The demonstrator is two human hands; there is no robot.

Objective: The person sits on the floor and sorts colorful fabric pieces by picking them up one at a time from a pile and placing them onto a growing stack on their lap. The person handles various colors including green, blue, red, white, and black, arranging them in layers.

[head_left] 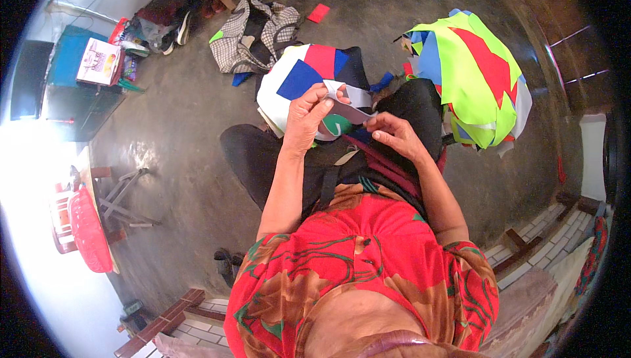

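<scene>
A grey-white strip of fabric [355,112] is stretched in front of me above my lap. My left hand [306,119] pinches its upper left end between thumb and fingers. At the strip's lower right end my right hand [398,134] has its thumb and fingertips closed on the edge. Just beyond, a bundle of cloth pieces [271,98] in white, blue, red and black rests by my crossed legs. A green piece with a white mark [336,125] shows beneath the strip.
To the right stands a large heap of lime-green, red and blue fabric [453,62]. A checked bag [242,49] lies ahead on the left. Red scrap [319,13] lies on the concrete floor. At far left are a teal cabinet [72,108] and a red plastic item [91,233].
</scene>
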